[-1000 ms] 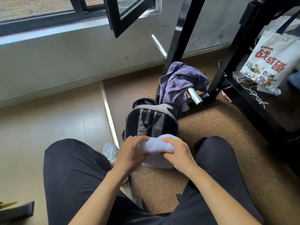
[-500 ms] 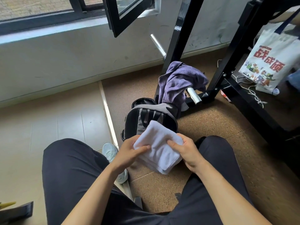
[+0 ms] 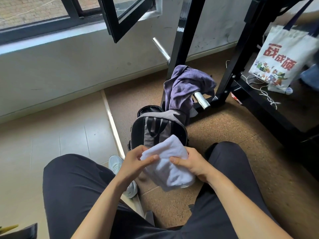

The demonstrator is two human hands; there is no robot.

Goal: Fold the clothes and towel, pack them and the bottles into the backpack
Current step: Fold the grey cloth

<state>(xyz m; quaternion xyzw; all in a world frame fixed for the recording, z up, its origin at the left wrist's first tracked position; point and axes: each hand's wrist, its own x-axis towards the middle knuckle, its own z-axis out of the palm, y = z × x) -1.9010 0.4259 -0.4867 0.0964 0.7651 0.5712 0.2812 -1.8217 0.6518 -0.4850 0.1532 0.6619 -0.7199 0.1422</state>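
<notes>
A folded white towel (image 3: 168, 164) is held between my knees, just above the floor. My left hand (image 3: 136, 162) pinches its left edge and my right hand (image 3: 189, 163) grips its right side. Right behind it stands the grey and black backpack (image 3: 155, 128), its top open. A purple garment (image 3: 184, 85) is draped over a chrome bar (image 3: 202, 101) behind the backpack. No bottles show in this view.
A black metal rack frame (image 3: 231, 73) stands at the back right, with a printed tote bag (image 3: 283, 59) and white cables beside it. An open window sash (image 3: 127, 16) hangs over the wall. My white shoe (image 3: 115, 163) sits left of the towel.
The towel was bunched between both hands a second ago; it now lies flatter and longer, folded, hanging down toward me. Both hands have shifted to its upper edges.
</notes>
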